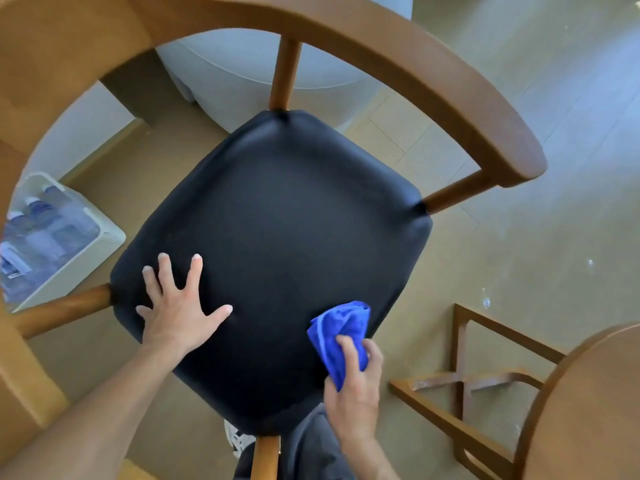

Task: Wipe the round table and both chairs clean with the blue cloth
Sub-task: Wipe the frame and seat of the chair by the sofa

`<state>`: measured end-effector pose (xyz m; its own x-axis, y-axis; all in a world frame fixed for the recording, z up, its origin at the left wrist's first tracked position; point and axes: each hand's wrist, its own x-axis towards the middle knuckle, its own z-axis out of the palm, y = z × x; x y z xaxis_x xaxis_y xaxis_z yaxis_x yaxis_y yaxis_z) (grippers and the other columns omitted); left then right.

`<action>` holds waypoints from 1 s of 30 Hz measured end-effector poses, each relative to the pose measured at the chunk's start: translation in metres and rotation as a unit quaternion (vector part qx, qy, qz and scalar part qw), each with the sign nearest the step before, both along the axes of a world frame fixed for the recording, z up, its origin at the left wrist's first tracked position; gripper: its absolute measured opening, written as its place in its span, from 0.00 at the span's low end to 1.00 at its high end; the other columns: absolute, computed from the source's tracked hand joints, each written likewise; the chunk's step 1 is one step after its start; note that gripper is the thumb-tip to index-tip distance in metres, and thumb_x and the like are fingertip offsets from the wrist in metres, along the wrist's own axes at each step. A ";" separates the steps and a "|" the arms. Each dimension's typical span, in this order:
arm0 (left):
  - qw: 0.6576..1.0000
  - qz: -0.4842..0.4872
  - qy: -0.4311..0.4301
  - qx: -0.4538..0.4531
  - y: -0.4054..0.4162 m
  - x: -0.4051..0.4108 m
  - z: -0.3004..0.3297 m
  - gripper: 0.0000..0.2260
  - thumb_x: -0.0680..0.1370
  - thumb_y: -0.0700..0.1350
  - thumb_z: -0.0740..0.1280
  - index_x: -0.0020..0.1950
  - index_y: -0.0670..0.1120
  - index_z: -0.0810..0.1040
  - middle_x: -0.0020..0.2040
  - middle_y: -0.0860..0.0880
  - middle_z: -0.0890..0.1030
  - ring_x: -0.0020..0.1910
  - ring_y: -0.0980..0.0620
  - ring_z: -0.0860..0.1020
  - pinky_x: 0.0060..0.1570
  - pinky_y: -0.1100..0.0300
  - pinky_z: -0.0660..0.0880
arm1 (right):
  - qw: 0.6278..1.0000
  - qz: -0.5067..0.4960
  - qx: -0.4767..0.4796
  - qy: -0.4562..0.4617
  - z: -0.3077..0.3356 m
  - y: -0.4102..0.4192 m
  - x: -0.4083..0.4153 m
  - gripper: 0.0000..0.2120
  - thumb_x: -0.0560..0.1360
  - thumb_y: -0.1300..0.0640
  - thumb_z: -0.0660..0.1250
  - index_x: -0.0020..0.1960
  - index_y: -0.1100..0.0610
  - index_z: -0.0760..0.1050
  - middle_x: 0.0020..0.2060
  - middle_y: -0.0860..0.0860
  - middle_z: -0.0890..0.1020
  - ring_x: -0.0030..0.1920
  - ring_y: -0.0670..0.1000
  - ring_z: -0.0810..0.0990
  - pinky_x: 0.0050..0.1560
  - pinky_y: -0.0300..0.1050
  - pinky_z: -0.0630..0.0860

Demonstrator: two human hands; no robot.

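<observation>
Chair (346, 36), wooden, with a curved brown backrest rail arcing over the top and down the right side, seen from straight above. Seat (273, 244): black padded cushion, roughly square, turned so one corner points toward me. Round wooden posts meet the seat at its far, right and left corners, and a leg shows below the near corner.

Left hand (176, 306): mine, laid flat on the left part of the seat, fingers straight and spread, palm down, gripping nothing. My bare forearm runs in from the lower left.

Right hand (356, 386): mine, at the seat's near right edge, fingers and thumb curled round the blue cloth (337, 332). Cloth is bunched into a wad, its upper part lying on the black cushion just inside the edge, its lower end tucked inside my grip.

Round table (585, 403): brown wooden top, only a curved portion in view at lower right, just beside the chair. Beneath it, a wooden base frame (464, 379) with crossing bars on the floor.

White bin (86, 258): at left on the floor, behind the chair's left post, holding clear bottles (45, 223) with blue caps.

Floor (540, 258): tan boards with pale specks right of the chair.

Dark grey clothing of mine shows below the seat at the bottom edge.
</observation>
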<state>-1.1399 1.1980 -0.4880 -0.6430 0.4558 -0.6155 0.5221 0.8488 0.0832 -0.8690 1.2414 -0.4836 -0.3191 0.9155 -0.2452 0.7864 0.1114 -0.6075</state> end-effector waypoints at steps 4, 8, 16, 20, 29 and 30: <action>1.000 -0.003 -0.004 0.001 0.001 -0.002 0.003 0.45 0.71 0.64 0.69 0.77 0.58 0.43 0.77 0.48 0.34 0.76 0.41 0.36 0.66 0.30 0.59 | 0.968 0.244 0.030 0.046 0.002 -0.052 0.019 0.26 0.59 0.68 0.71 0.55 0.50 0.78 0.58 0.53 0.68 0.48 0.56 0.79 0.48 0.40 0.77; 1.000 0.002 -0.009 -0.005 0.000 -0.001 0.009 0.44 0.72 0.60 0.70 0.77 0.58 0.43 0.77 0.47 0.36 0.76 0.40 0.39 0.63 0.34 0.66 | 0.908 0.415 0.062 0.007 0.004 -0.060 0.029 0.17 0.68 0.60 0.65 0.54 0.46 0.77 0.56 0.53 0.68 0.43 0.56 0.78 0.41 0.44 0.77; 0.999 0.010 -0.025 -0.043 -0.003 0.021 0.018 0.41 0.76 0.40 0.66 0.78 0.56 0.41 0.77 0.44 0.35 0.76 0.38 0.40 0.50 0.52 0.71 | 0.949 0.275 0.137 -0.074 0.009 0.057 0.005 0.29 0.61 0.71 0.69 0.59 0.52 0.77 0.57 0.57 0.73 0.46 0.61 0.76 0.41 0.51 0.78; 0.998 0.007 -0.038 -0.042 -0.003 0.016 0.019 0.42 0.75 0.32 0.61 0.78 0.57 0.42 0.77 0.46 0.33 0.77 0.39 0.39 0.47 0.55 0.66 | 0.992 0.004 0.059 -0.110 0.008 0.069 -0.043 0.28 0.68 0.68 0.62 0.66 0.50 0.69 0.60 0.54 0.69 0.52 0.59 0.73 0.46 0.50 0.75; 0.999 0.033 -0.041 -0.006 -0.008 0.019 0.021 0.41 0.75 0.31 0.62 0.78 0.57 0.43 0.77 0.47 0.33 0.77 0.41 0.37 0.60 0.53 0.71 | 0.798 0.591 0.101 -0.061 0.019 -0.033 -0.067 0.25 0.56 0.56 0.74 0.53 0.45 0.77 0.46 0.50 0.79 0.33 0.51 0.73 0.29 0.41 0.73; 0.999 0.034 -0.040 -0.006 -0.009 0.020 0.021 0.40 0.76 0.32 0.61 0.78 0.57 0.43 0.77 0.48 0.33 0.77 0.41 0.37 0.60 0.53 0.71 | 0.737 0.664 0.109 -0.069 0.019 -0.026 -0.061 0.24 0.57 0.53 0.74 0.52 0.42 0.75 0.46 0.48 0.79 0.33 0.50 0.73 0.30 0.40 0.72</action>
